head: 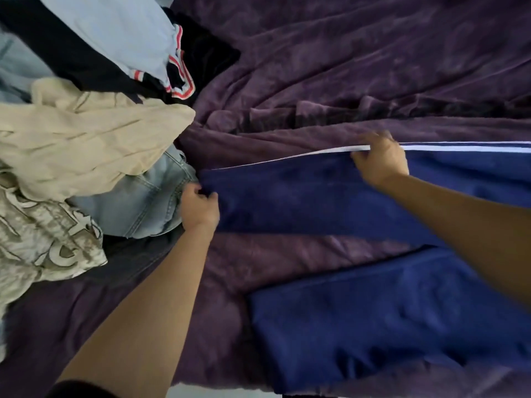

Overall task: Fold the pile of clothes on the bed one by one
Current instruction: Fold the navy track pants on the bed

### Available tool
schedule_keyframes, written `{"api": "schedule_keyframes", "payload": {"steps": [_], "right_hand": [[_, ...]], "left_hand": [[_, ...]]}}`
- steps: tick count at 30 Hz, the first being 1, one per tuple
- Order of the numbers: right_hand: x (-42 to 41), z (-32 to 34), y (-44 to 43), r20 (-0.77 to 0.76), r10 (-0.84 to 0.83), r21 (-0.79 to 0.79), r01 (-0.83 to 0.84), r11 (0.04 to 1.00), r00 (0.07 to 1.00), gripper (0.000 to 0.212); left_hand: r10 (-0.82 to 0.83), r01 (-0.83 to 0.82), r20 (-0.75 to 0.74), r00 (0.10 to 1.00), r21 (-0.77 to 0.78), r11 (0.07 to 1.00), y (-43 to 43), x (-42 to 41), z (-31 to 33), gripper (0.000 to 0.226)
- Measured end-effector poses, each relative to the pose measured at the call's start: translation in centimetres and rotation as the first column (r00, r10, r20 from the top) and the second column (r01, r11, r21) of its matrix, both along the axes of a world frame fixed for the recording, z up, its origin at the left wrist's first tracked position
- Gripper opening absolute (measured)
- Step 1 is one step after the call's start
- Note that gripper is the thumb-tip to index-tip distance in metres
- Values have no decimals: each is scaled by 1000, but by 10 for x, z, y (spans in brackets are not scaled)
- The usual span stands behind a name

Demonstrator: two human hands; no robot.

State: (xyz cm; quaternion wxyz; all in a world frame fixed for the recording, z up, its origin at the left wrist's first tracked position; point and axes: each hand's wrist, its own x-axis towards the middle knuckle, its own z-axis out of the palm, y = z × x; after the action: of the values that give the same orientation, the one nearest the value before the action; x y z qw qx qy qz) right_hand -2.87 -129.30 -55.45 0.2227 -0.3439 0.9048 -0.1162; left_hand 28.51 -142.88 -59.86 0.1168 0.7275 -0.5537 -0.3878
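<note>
Far left: the pile (pixel 86 139) is a heap, nothing in it folded. On top at the back is a light blue garment (pixel 115 33) with red-and-white trim, lying over a black garment (pixel 207 50). In front of those are a beige garment (pixel 94 130), a printed grey-beige top (pixel 43 234) and light denim jeans (pixel 143 208). At least five pieces to go.

Left hand (pixel 199 208), just beside the jeans: fingers curled, pinching the cuff end of the far leg of the navy track pants (pixel 316 202).

Centre to right: the pants are spread on the purple bedspread (pixel 344 53). Legs are apart, with bedspread showing between them. The near leg (pixel 373 311) lies flat at lower right, neither hand on it.

Right hand (pixel 379 159): clenched over the far leg's edge, on the white side stripe (pixel 459 147), about mid-leg.

Read: item one is in hand, being laid out or straightened, no fold made yet. No folded stack in view. Task looks barely started. Likely next step is bringing one leg over the other.
</note>
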Motion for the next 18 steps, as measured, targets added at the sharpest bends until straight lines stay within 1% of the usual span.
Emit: {"api": "schedule_keyframes", "payload": {"steps": [1,2,3,4,5,6,7,8,9,10,11,12,13,14,15,16,17,18], "right_hand": [[5,3,6,-14,14,7,-14,1000,1000,36],[13,5,16,-35,41,8,-40,999,999,40],[24,6,29,-49,80,-3,-81,997,996,40],[38,5,44,-42,133,-13,-133,991,990,37],[53,3,61,-2,195,0,-195,981,981,35],[70,0,79,68,270,57,-274,960,960,34],[87,-3,97,160,354,152,-377,914,921,39],[102,-7,114,262,426,242,-486,839,866,46],[116,-11,129,353,465,308,-570,762,812,55],[125,-15,141,413,469,357,-613,705,780,61],[131,-18,149,435,460,393,-623,676,774,61],[133,-19,152,428,453,411,-614,673,782,54],[132,-19,153,403,447,413,-595,689,798,45],[130,-18,151,376,431,406,-564,719,820,36],[125,-15,149,345,405,390,-521,759,847,30],[118,-11,146,316,367,370,-470,802,875,28],[110,-5,142,288,327,345,-416,841,900,27],[102,0,139,263,288,325,-366,872,921,27]], "left_hand": [[17,-18,42,999,20,1000,1,7,2,36],[0,-6,101,995,60,998,5,15,3,37],[-68,48,159,985,127,991,15,23,4,35],[-173,129,187,967,229,965,30,30,5,34],[-297,222,180,938,346,911,51,35,9,37],[-414,315,137,900,453,834,75,40,12,40],[-511,397,80,856,531,748,101,43,15,42],[-592,465,37,805,580,669,125,45,16,48],[-671,529,15,742,602,598,146,45,18,58],[-739,583,1,674,614,533,162,45,18,64],[-786,629,-9,619,606,488,172,44,19,64],[-806,663,-32,591,588,463,176,41,22,60],[-789,682,-83,609,562,468,175,39,24,52],[-712,665,-167,682,548,508,170,37,30,42],[-572,608,-266,776,558,565,164,36,38,35],[-404,532,-347,846,586,611,157,34,48,33],[-253,462,-398,882,619,636,149,35,55,35],[-140,413,-429,892,652,636,142,35,64,36]]}}
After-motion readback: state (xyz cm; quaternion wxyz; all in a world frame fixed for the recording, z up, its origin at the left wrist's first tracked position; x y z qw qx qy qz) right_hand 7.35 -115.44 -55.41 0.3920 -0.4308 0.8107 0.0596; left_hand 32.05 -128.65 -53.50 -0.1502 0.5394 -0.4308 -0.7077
